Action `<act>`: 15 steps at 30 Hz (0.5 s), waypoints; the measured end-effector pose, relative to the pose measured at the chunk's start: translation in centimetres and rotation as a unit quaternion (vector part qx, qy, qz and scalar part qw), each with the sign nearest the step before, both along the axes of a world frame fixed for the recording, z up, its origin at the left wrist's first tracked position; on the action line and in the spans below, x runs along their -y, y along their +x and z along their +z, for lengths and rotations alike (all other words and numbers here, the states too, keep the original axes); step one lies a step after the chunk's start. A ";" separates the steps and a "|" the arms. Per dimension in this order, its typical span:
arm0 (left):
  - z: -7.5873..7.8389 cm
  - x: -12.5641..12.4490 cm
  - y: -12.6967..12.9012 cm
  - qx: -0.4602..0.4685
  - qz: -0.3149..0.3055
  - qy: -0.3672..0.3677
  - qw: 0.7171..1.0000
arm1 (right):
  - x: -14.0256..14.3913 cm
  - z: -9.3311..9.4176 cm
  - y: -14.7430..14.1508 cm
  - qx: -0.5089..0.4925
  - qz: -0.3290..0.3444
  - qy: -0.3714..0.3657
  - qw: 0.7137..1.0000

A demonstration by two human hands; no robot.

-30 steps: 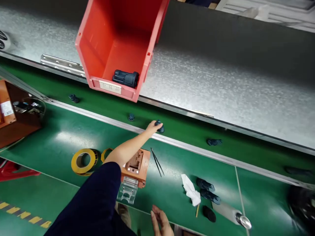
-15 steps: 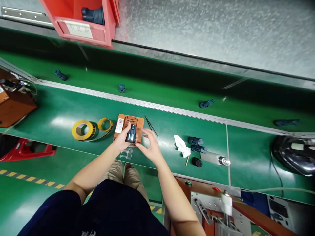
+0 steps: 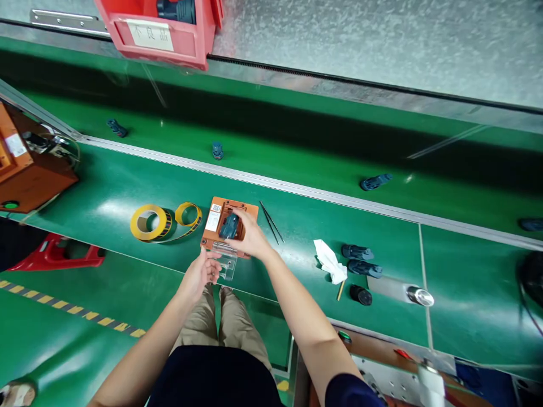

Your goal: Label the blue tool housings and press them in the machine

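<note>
A small dark blue plastic housing (image 3: 229,226) sits in the recess of an orange fixture block (image 3: 251,210) with white labels. My right hand (image 3: 251,236) reaches over the block from the right, thumb and fingers curved around the housing. A hinged clear plastic cover (image 3: 229,267) hangs from the block's front edge, past the bench edge. My left hand (image 3: 200,274) is at the left side of this cover, its fingers loosely bent and apart. Whether the fingertips touch the cover I cannot tell. Black tweezers (image 3: 271,222) lie just right of the block.
Left of the block stands a yellow label roll (image 3: 148,223) with its loose strip. To the right lie a white cloth (image 3: 330,261), two dark housings (image 3: 363,268), a black round part (image 3: 360,294) and a metal cylinder (image 3: 419,295). A red bin (image 3: 161,42) sits on the upper shelf.
The housing was in my left hand above the block; now it sits in the block under my right hand. My left hand has moved down toward the clear cover. The view has shifted slightly.
</note>
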State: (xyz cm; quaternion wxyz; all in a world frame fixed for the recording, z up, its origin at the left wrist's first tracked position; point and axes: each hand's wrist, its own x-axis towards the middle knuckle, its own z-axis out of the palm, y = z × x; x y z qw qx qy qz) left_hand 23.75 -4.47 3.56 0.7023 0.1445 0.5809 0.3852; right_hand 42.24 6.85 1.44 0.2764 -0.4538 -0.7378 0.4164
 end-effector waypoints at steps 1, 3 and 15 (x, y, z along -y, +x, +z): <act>-0.3 0.6 -0.5 -0.086 0.008 0.031 0.996 | -1.3 -0.6 0.1 0.017 -0.017 0.002 1.000; -1.2 1.7 -1.5 -0.259 0.014 0.082 0.962 | -3.4 -1.7 0.2 0.051 -0.016 0.005 0.999; -2.4 3.9 -4.0 -0.108 -0.105 0.113 0.982 | -3.5 -6.2 1.7 0.124 0.040 0.081 0.988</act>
